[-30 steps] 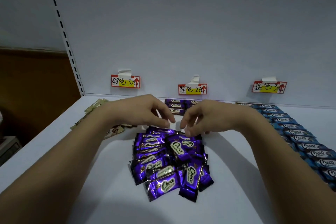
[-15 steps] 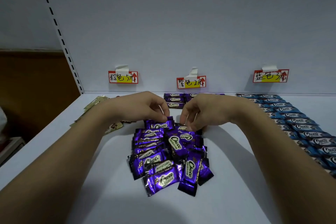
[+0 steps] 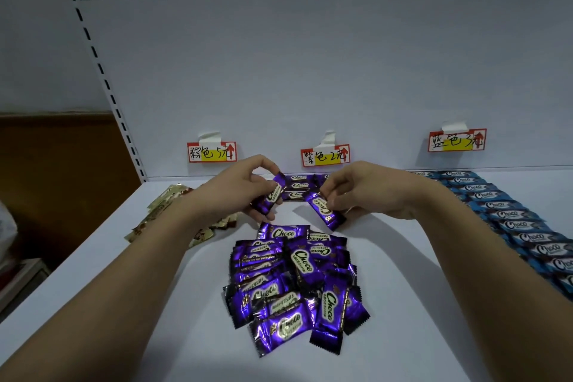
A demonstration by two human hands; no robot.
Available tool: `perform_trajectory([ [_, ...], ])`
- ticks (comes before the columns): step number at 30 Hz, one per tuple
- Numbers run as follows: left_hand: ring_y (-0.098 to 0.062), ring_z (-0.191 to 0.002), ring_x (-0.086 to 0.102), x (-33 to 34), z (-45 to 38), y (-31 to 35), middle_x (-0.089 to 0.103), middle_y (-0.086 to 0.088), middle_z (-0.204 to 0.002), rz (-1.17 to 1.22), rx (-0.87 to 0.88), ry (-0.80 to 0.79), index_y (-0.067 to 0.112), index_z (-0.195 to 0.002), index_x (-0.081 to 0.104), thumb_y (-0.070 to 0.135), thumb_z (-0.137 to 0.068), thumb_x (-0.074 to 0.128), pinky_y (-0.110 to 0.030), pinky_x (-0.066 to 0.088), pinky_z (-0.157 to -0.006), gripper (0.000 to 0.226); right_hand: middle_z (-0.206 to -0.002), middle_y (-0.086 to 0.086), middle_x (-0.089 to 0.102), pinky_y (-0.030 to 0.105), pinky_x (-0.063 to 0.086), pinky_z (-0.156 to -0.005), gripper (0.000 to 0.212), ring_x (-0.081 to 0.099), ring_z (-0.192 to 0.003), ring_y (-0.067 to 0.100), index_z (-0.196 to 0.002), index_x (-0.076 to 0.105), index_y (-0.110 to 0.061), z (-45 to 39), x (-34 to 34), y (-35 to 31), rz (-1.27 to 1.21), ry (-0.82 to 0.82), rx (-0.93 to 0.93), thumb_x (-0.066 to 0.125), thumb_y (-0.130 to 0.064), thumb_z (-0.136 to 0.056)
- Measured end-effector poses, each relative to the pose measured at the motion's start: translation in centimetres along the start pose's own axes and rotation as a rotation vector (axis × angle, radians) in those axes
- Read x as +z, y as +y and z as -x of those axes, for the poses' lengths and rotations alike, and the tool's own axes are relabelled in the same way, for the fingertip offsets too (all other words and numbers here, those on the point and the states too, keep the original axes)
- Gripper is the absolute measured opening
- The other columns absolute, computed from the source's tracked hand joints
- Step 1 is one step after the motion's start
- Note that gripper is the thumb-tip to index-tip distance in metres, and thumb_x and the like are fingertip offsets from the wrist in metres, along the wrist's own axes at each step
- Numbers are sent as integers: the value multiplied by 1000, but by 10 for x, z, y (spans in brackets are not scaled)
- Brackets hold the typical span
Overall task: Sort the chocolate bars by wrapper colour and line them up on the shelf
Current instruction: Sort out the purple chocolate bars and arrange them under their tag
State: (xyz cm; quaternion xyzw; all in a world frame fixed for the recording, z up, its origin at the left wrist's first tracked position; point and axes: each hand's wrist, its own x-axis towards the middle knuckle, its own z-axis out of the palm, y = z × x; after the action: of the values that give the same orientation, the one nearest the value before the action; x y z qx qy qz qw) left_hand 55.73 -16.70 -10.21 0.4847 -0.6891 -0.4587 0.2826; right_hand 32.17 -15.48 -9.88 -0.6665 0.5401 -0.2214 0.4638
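My left hand (image 3: pixel 245 187) grips one purple bar (image 3: pixel 270 195) in its curled fingers (image 3: pixel 266 166), lifted off the shelf (image 3: pixel 403 304). My right hand (image 3: pixel 359 187) pinches a second purple bar (image 3: pixel 324 209), tilted, its lower end near the shelf. Just beyond my fingers a short row of purple bars (image 3: pixel 297 186) lies against the back wall. Below my hands sits the loose purple pile (image 3: pixel 291 282). The blue bars (image 3: pixel 508 217) line up to my right, gold ones (image 3: pixel 161 201) beneath my left forearm.
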Motion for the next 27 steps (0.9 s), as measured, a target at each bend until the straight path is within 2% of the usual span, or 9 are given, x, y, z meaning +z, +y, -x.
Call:
perform_trajectory([
  [4, -28, -78, 72, 3, -2, -2, 69, -18, -101, 10, 7, -15, 16, -121, 52, 0, -93, 58, -32, 60, -69, 33, -79, 4, 66, 24, 55, -64, 27, 67, -73, 14, -112, 59, -8, 2, -1, -2, -96, 10, 17, 60, 7, -89],
  [8, -28, -78, 72, 10, -5, -5, 72, -14, -97, -5, -6, -35, 13, -117, 56, 2, -92, 60, -31, 60, -70, 28, -88, 14, 64, 28, 58, -66, 11, 64, -70, 16, -98, 65, 0, 0, -1, -4, -161, 82, 38, 60, 4, -90],
  [11, -26, -72, 69, 13, -7, -6, 72, -20, -92, 51, 32, -34, 13, -117, 55, 0, -92, 60, -33, 60, -68, 29, -84, 7, 63, 29, 59, -71, 10, 59, -73, 11, -94, 71, -1, -2, -1, -4, -134, 176, 35, 65, -8, -90],
  [14, -26, -72, 68, 13, -6, -6, 71, -18, -84, 93, 79, -20, 11, -114, 54, -2, -92, 59, -39, 59, -72, 27, -78, 3, 61, 24, 54, -64, 11, 54, -69, 11, -92, 72, -4, -2, -1, -6, -142, 243, 11, 65, -13, -91],
  [18, -24, -72, 68, 13, -7, -5, 69, -17, -86, 93, 77, -3, 7, -107, 64, -1, -94, 56, -38, 60, -74, 17, -76, 12, 62, 24, 56, -58, 7, 60, -62, 18, -84, 61, -2, -2, 4, -12, -358, 219, -7, 61, -2, -91],
  [20, -21, -70, 68, 16, -7, -4, 70, -14, -82, 83, 64, -2, 8, -105, 69, 1, -96, 53, -33, 60, -72, 19, -79, 16, 67, 27, 60, -64, 8, 67, -68, 24, -90, 56, -3, -3, 9, -15, -471, 206, -48, 62, 4, -89],
  [22, -18, -70, 69, 22, -5, -2, 70, -8, -82, 115, 53, -21, 6, -108, 69, 8, -100, 50, -27, 60, -69, 21, -87, 20, 70, 31, 61, -68, 18, 72, -79, 31, -100, 55, -2, -4, 15, -16, -561, 185, -99, 63, 8, -86],
  [25, -19, -72, 68, 25, -4, -1, 70, -12, -90, 134, 57, -36, 2, -111, 68, 21, -101, 49, -27, 59, -70, 29, -97, 30, 69, 34, 62, -72, 24, 72, -84, 36, -105, 57, 3, -4, 20, -17, -530, 168, -103, 65, 10, -84],
  [27, -20, -72, 68, 25, -5, -1, 71, -15, -91, 126, 72, -18, 4, -107, 70, 27, -99, 51, -31, 59, -72, 31, -97, 34, 68, 36, 61, -75, 30, 72, -85, 38, -110, 55, 9, -5, 18, -15, -488, 163, -66, 67, 11, -82],
])
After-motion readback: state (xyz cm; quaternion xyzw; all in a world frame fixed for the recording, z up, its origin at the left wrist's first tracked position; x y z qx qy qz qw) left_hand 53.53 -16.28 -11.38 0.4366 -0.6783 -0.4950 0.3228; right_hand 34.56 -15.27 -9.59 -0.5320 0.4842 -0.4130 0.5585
